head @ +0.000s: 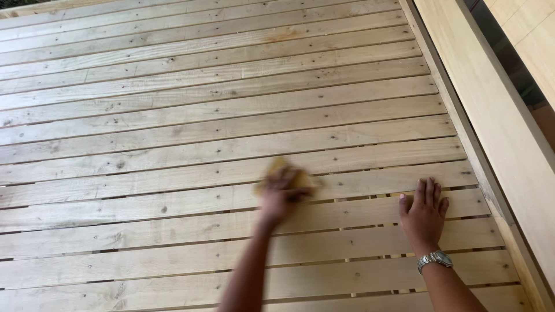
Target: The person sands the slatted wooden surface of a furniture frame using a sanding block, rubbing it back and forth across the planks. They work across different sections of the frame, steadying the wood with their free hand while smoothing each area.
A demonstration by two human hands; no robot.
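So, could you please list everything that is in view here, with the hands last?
wooden slats: many, pale bare wood with knots, side by side across most of the view
side rail: one, pale wood, along the right edge of the slats
sanding pad: one, yellowish, blurred, under the left hand on a slat
wristwatch: one, silver, on the right wrist
left hand: one, blurred, pressing the pad
right hand: one, flat on the slats near the rail

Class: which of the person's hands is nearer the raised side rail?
Right. The right hand lies flat on the slats just short of the side rail; the left hand is farther away, mid-panel.
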